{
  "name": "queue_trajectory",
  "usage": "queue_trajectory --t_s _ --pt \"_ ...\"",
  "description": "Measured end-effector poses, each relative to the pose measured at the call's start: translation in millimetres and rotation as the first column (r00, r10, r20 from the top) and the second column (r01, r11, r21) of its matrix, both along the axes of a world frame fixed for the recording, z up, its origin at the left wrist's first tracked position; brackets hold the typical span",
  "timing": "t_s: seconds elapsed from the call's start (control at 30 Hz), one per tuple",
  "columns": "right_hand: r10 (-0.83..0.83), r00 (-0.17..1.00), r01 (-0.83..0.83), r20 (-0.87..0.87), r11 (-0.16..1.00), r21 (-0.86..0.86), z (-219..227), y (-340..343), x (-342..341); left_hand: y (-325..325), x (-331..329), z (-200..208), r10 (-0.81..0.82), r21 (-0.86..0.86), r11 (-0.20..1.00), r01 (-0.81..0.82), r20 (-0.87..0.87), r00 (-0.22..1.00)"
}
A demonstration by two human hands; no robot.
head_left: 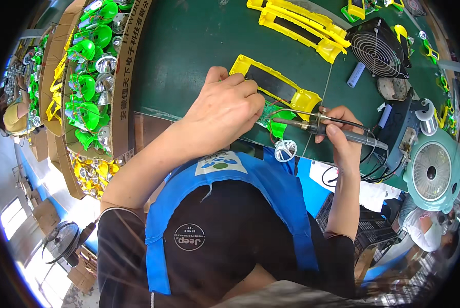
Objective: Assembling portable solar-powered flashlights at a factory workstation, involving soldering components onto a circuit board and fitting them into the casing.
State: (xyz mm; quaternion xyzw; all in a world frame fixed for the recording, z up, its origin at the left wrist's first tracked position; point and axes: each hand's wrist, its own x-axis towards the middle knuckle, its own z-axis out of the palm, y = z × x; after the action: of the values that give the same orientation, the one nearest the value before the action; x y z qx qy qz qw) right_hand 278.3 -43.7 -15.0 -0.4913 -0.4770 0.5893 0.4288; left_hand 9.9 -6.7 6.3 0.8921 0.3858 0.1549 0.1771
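Observation:
My right hand [343,134] is wrapped round a soldering iron [371,141], with a thin curved metal feed tube running alongside. The iron's tip points left at a small green circuit board [265,116] at the table's near edge. Over the board's left side, my left hand [227,105] is closed, its fingertips pinched and turned down; what they grip is hidden. Beside the board are a green plastic part [277,128] and a silver reflector cup [285,150]. Just beyond lies a yellow plastic housing [276,79], with thin red wires near its right end.
More yellow housings [302,28] lie at the far side. At right stand a black fan [376,49], a blue cylindrical battery [355,74], a solder spool [426,118] and a teal fan [431,169]. A cardboard box [129,77] of green lamp parts borders the left.

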Motion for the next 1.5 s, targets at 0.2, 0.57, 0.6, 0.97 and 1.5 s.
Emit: queue_trajectory --t_s 0.2,0.57,0.6,0.97,1.5 --pt "0.072 0.996 -0.071 0.047 0.997 -0.038 1 2 -3 0 4 2 0.011 0.006 1.000 -0.010 -0.060 0.998" --pt "0.008 1.000 -0.008 0.007 1.000 -0.013 -1 -4 2 3 8 5 -0.013 0.008 1.000 0.014 -0.094 0.996" --pt "-0.023 1.000 0.023 0.011 1.000 -0.004 -1 -6 4 3 8 4 -0.021 0.001 1.000 0.021 -0.080 0.997" --pt "-0.354 0.922 0.376 -0.156 0.915 0.147 -10 -33 21 7 9 11 -0.022 0.007 1.000 0.022 -0.109 0.994" --pt "-0.344 0.886 0.409 -0.310 0.897 0.171 -28 -38 24 -1 14 20 -0.025 0.002 1.000 0.026 -0.230 0.973"
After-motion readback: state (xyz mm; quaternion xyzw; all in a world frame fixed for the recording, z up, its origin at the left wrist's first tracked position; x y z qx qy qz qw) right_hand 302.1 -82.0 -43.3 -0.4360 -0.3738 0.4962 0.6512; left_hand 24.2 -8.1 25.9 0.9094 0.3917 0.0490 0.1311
